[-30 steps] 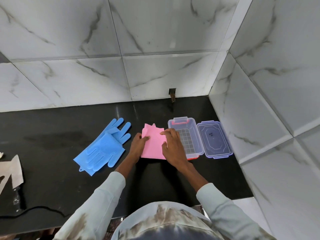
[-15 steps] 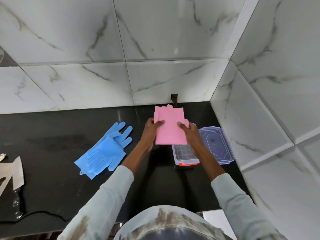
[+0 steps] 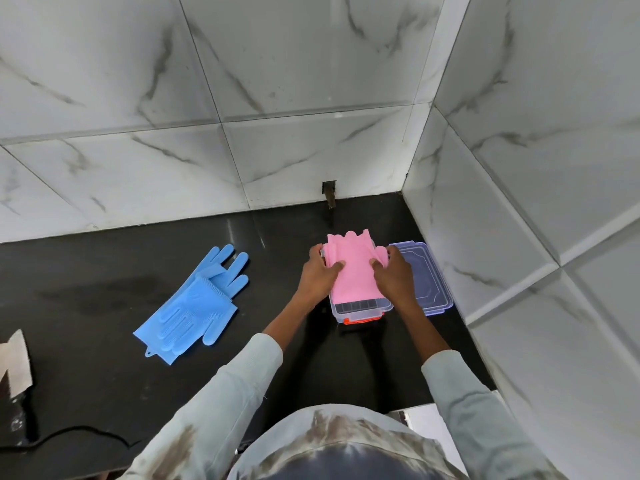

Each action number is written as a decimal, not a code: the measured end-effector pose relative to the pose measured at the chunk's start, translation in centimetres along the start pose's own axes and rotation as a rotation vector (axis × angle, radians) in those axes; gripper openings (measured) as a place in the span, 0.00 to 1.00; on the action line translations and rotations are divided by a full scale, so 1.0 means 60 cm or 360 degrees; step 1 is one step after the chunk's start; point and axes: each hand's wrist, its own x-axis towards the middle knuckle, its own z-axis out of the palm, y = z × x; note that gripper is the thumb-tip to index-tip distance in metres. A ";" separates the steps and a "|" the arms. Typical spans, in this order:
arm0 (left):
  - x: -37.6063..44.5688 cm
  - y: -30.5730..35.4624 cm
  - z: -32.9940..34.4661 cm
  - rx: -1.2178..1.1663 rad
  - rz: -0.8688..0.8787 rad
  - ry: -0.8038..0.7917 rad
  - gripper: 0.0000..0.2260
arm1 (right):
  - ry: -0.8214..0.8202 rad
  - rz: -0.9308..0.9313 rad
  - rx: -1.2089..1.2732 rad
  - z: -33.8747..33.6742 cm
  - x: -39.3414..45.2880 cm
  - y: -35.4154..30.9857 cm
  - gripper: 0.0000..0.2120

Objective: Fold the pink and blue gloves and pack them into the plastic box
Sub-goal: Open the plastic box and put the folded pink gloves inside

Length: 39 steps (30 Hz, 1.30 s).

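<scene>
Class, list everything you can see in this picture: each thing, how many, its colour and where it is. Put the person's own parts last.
Pink gloves: folded bundle, pink, in the plastic box.
Plastic box: one, clear with an orange latch, on the counter.
Lid: one, clear bluish, right of the box.
Blue gloves: one pair, blue, flat on the counter, left.
Counter: one, black.
Left hand: grip on the pink gloves' left side.
Right hand: grip on their right side.

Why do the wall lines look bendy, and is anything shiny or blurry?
Head view: the wide lens bows the tile lines toward the edges; the black counter shows dull glare by the wall; the pink gloves, the box and the blue gloves look sharp; the clothing at the bottom is blurred.
</scene>
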 end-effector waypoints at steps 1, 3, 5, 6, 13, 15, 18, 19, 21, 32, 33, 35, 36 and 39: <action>-0.002 -0.002 0.002 0.0024 0.0010 0.0020 0.33 | 0.0013 -0.0005 -0.0047 0.002 -0.002 -0.001 0.21; -0.005 -0.006 0.003 0.0097 0.0065 0.0074 0.34 | 0.0040 -0.0008 -0.0141 0.004 -0.005 -0.003 0.21; -0.010 -0.011 0.004 0.0229 0.0168 0.0159 0.33 | 0.0042 -0.0021 -0.0209 0.006 -0.008 -0.004 0.21; -0.012 -0.014 0.004 0.0296 0.0216 0.0205 0.32 | 0.0035 -0.0030 -0.0235 0.008 -0.009 -0.005 0.21; -0.021 -0.031 -0.002 0.0510 0.0265 0.0303 0.25 | -0.0053 -0.0069 -0.0510 0.027 -0.020 -0.019 0.27; -0.024 -0.038 -0.004 0.0445 0.0170 0.0262 0.22 | -0.0092 -0.0024 -0.0462 0.030 -0.017 -0.020 0.27; -0.032 -0.045 -0.003 0.0460 0.0124 0.0170 0.24 | -0.0164 0.0077 -0.0300 0.025 -0.011 -0.018 0.24; -0.033 -0.047 -0.002 0.0463 0.0122 0.0156 0.26 | -0.0174 0.0098 -0.0265 0.022 -0.010 -0.017 0.24; -0.035 -0.049 0.000 0.0438 0.0110 0.0168 0.27 | -0.0170 0.0118 -0.0236 0.019 -0.010 -0.016 0.23; -0.036 -0.040 0.010 0.0418 0.0029 0.0262 0.22 | -0.0318 0.0057 -0.0262 0.049 -0.048 -0.028 0.27; -0.036 -0.040 0.010 0.0432 0.0027 0.0256 0.22 | -0.0323 0.0047 -0.0302 0.050 -0.053 -0.028 0.27; -0.037 -0.040 0.011 0.0462 0.0034 0.0251 0.21 | -0.0292 0.0042 -0.0336 0.050 -0.058 -0.031 0.28; -0.037 -0.040 0.011 0.0470 0.0040 0.0251 0.21 | -0.0274 0.0041 -0.0342 0.051 -0.058 -0.033 0.28; -0.035 -0.042 0.012 0.0484 0.0044 0.0253 0.21 | -0.0252 0.0100 -0.0261 0.050 -0.055 -0.040 0.25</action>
